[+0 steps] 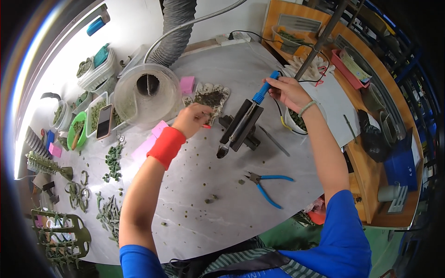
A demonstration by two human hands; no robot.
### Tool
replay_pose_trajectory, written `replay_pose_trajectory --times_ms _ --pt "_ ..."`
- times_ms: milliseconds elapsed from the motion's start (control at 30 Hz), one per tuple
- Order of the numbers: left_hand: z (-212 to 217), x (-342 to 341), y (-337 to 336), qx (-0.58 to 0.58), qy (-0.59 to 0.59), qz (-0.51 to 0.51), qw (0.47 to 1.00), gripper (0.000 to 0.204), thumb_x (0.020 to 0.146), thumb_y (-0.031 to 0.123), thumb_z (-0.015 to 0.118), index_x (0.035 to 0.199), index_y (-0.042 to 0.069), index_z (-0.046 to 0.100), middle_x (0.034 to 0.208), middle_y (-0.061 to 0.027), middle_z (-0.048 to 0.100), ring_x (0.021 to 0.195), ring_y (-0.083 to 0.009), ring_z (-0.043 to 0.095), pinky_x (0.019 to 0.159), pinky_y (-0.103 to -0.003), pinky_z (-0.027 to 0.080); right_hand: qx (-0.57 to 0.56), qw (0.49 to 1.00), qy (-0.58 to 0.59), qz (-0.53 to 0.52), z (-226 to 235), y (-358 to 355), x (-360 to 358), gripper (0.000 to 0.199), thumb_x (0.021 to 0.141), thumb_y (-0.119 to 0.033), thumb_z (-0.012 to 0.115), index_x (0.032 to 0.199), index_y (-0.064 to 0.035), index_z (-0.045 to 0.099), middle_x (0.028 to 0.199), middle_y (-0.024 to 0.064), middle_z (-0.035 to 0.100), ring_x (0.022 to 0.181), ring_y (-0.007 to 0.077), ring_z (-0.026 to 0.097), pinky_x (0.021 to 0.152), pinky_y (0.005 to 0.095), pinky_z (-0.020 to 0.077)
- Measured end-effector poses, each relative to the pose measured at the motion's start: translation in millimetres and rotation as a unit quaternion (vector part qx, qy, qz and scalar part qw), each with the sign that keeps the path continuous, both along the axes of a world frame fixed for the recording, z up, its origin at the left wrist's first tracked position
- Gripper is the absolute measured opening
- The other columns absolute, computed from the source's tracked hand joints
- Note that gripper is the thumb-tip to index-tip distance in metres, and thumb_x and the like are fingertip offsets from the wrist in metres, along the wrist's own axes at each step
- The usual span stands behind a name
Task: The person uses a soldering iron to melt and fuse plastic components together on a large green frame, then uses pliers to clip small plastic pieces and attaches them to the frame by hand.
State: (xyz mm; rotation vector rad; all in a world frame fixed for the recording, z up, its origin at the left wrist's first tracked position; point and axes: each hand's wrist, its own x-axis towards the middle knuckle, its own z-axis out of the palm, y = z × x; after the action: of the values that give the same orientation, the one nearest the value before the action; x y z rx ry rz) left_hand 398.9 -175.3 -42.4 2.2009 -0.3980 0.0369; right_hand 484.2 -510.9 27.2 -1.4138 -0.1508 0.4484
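My right hand (287, 91) pinches the blue handle of a soldering iron (262, 92), whose metal shaft lies along a black V-shaped holder (242, 125). The iron's tip end shows dark at the holder's lower left. My left hand (192, 120), below a red wristband, has its fingers curled over the near edge of a soiled white glove (214, 98). What those fingers hold, if anything, is too small to make out. Blue-handled pliers (266, 184) lie spread on the grey table, and a thin grey metal tool (274, 140) lies right of the holder.
A clear round hood (119, 104) with a duct stands at back left, beside a phone (104, 121) and a green bowl (83, 139). Small green pieces (109, 217) pile at left. Pink pads (187, 85) lie around. At right are a white bowl (320, 113) and a black bag (371, 139).
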Motion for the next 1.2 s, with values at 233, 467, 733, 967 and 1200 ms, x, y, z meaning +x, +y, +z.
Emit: replay_pose_trajectory --times_ms 233,467,733,967,1200 --pt "2.7 -8.0 16.1 -0.017 -0.007 0.017 1.0 0.022 0.09 0.004 0.064 0.111 0.005 0.071 0.103 -0.0119 0.068 0.09 -0.0249 0.07 0.08 -0.035 0.056 0.012 0.999 0.023 0.028 -5.5 3.4 0.2 0.022 0.096 -0.023 0.069 0.109 -0.0046 0.069 0.097 -0.0005 0.068 0.083 0.0077 0.062 0.076 0.0236 0.0519" --pt "-0.7 -7.3 1.1 0.02 0.02 0.0 1.0 0.023 0.092 0.005 0.065 0.114 0.006 0.07 0.107 -0.0103 0.067 0.09 -0.023 0.069 0.082 -0.035 0.055 -0.024 0.998 0.052 0.008 -0.2 6.2 -2.0 0.023 0.095 -0.024 0.07 0.106 -0.004 0.067 0.1 0.0012 0.068 0.082 0.0078 0.063 0.072 0.0213 0.0506" --pt "-3.4 -12.2 15.2 -0.01 0.009 -0.002 1.0 0.02 0.091 0.004 0.064 0.109 0.005 0.071 0.106 -0.0119 0.068 0.089 -0.0263 0.07 0.08 -0.036 0.056 0.0 1.0 -0.023 -0.015 0.6 -4.1 4.3 0.023 0.092 -0.02 0.073 0.105 -0.0017 0.067 0.09 0.001 0.067 0.078 0.009 0.064 0.074 0.0233 0.0539" --pt "-1.5 -19.8 19.8 0.025 0.039 0.012 0.999 0.02 0.091 0.005 0.064 0.11 0.004 0.071 0.105 -0.0133 0.068 0.09 -0.0269 0.07 0.08 -0.036 0.056 0.018 0.997 0.043 0.056 -6.7 1.1 3.1 0.022 0.095 -0.023 0.07 0.107 -0.0041 0.069 0.097 0.0007 0.07 0.085 0.008 0.065 0.077 0.023 0.0534" --pt "-4.0 -18.1 18.5 0.018 0.033 -0.005 0.999 0.02 0.091 0.004 0.064 0.11 0.004 0.071 0.103 -0.0141 0.068 0.091 -0.027 0.07 0.081 -0.036 0.055 0.008 0.998 0.04 0.055 -1.2 0.5 -0.7 0.023 0.096 -0.023 0.068 0.11 -0.0041 0.068 0.102 0.0012 0.07 0.084 0.0064 0.064 0.077 0.0226 0.0528"
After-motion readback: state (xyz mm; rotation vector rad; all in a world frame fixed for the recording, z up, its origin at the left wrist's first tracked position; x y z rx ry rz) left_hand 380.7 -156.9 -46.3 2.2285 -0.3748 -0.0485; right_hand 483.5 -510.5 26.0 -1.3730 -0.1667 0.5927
